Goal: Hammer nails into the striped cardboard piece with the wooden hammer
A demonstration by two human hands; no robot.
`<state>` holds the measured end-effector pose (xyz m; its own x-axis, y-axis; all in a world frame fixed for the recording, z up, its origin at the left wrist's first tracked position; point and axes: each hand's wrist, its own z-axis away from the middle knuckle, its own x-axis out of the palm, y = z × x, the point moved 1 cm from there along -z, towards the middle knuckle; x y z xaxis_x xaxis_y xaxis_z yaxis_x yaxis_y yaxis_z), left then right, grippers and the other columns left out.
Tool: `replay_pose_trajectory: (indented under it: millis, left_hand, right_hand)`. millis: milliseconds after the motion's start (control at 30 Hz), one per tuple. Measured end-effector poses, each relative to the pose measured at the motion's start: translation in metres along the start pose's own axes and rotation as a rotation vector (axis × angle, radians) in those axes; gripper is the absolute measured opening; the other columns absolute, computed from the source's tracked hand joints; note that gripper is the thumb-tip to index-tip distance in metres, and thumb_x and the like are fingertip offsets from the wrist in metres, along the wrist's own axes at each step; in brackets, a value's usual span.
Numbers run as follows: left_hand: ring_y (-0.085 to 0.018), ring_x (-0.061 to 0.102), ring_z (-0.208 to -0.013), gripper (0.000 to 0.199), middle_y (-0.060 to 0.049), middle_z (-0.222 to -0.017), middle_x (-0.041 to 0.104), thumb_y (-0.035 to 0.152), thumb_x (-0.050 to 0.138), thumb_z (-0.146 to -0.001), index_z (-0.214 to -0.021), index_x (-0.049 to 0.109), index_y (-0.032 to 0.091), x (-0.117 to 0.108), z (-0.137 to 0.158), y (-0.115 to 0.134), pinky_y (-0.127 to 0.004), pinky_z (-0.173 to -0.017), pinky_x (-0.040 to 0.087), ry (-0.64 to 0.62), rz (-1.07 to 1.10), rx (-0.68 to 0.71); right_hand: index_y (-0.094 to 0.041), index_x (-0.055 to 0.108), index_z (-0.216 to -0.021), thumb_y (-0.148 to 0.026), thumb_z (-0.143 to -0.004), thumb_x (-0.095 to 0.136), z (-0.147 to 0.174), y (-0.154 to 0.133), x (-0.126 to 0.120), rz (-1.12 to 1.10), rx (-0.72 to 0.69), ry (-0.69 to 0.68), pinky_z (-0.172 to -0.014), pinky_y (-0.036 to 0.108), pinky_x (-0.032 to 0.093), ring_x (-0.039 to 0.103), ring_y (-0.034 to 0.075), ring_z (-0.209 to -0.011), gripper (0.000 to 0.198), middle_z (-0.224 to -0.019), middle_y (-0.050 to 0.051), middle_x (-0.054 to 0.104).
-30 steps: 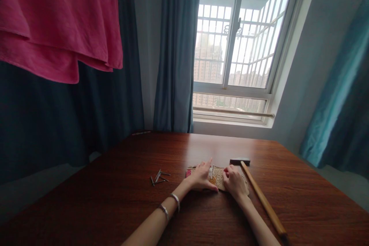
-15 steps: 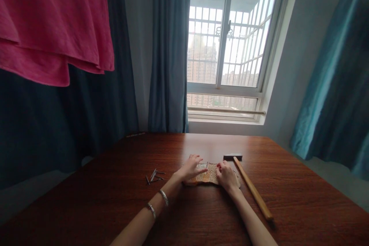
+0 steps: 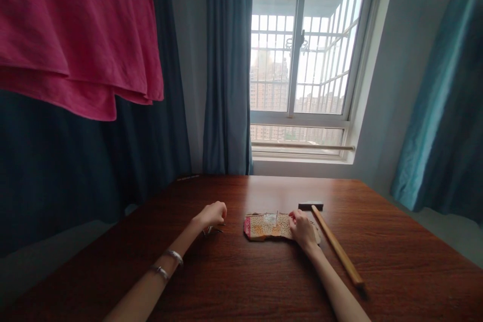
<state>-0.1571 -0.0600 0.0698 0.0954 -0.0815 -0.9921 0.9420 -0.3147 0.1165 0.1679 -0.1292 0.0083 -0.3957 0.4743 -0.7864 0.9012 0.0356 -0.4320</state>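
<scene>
My left hand [image 3: 212,214] hovers over the small pile of nails [image 3: 214,230], fingers curled down and together; whatever is between the fingertips is hidden. A flat, ragged-edged board [image 3: 260,231] with a speckled tan face and a pink left end lies in front of me. On it sits a crumpled-looking clear piece [image 3: 269,218], and a thin nail [image 3: 276,216] stands upright beside it. My right hand [image 3: 304,229] rests on the board's right end with its fingers closed; their tips are too small to make out. Right of it lies a hammer [image 3: 337,246], its dark head away from me.
The brown wooden table [image 3: 241,282] has angled far corners. Behind it are a barred window [image 3: 298,75] and blue curtains [image 3: 228,85]. A pink cloth [image 3: 83,40] hangs at the upper left.
My left hand has moved left from the board to the nails, and its spread fingers have curled. My right hand stays on the board. The view has shifted slightly.
</scene>
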Motion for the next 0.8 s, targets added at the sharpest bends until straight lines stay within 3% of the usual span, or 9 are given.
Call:
replay_pose_trajectory:
  millis: [300, 800]
  left_hand:
    - [-0.018, 0.060, -0.088, 0.019, -0.003, -0.088, 0.066, 0.009, 0.051, -0.069, -0.073, 0.065, 0.021, 0.003, 0.013, 0.023, -0.023, -0.077, 0.041, 0.010, -0.108, 0.055]
    - [-0.025, 0.060, -0.092, 0.024, -0.013, -0.091, 0.064, 0.004, 0.044, -0.072, -0.081, 0.064, 0.014, 0.019, 0.003, 0.026, -0.033, -0.082, 0.045, 0.033, -0.278, 0.157]
  right_hand:
    - [-0.015, 0.057, -0.085, -0.027, -0.085, 0.048, 0.001, 0.001, -0.001, -0.001, -0.001, -0.006, -0.070, 0.031, 0.045, 0.055, 0.014, -0.077, 0.015, -0.087, 0.002, 0.059]
    - [-0.015, 0.057, -0.084, -0.029, -0.084, 0.049, 0.001, 0.003, 0.002, -0.101, 0.010, 0.006, -0.071, 0.032, 0.045, 0.055, 0.014, -0.077, 0.016, -0.086, 0.002, 0.059]
